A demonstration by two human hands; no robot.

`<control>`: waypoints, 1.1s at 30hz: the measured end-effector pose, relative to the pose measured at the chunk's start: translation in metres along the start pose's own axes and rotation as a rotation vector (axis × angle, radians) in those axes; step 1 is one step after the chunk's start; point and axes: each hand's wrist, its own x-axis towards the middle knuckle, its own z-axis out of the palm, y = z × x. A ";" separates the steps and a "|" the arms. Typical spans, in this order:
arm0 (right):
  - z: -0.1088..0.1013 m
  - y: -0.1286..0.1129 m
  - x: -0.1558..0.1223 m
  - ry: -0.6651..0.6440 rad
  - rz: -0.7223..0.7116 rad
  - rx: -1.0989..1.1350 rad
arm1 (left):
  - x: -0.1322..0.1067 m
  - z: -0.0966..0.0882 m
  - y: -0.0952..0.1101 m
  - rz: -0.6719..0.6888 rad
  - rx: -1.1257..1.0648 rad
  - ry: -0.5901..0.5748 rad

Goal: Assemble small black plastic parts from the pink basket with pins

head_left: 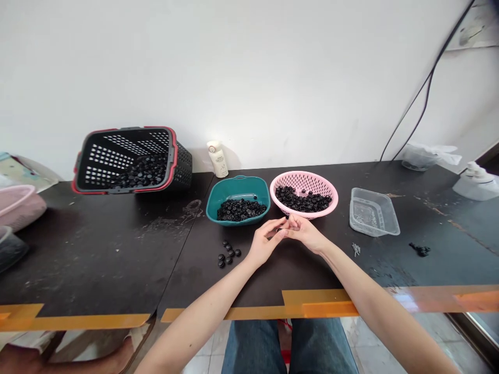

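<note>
My left hand (265, 240) and my right hand (305, 231) meet just in front of the pink basket (331, 188). Between their fingertips is a small black round part (279, 229), mostly covered by the fingers. The left fingers and thumb close around it, and the right fingers pinch against it from the other side. Many small black parts fill the pink basket and the teal tub (212, 208) behind my hands. Several black round caps (229, 253) lie on the table left of my left hand.
A tilted dark basket (183, 166) with black parts stands at back left, beside a white bottle (218, 160). To the right are a clear plastic container (374, 213), small metal pins (356, 249) and a black pile (420, 249). Orange tape (257, 312) lines the table's front edge.
</note>
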 end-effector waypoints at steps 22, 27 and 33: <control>0.006 0.018 0.002 0.094 0.181 0.414 | -0.001 0.000 -0.007 -0.124 0.207 -0.026; 0.008 0.017 0.001 0.125 0.168 0.329 | -0.001 0.001 -0.008 -0.117 0.265 -0.038; 0.013 0.022 0.000 0.180 0.113 0.266 | -0.003 0.002 -0.013 -0.130 0.281 -0.037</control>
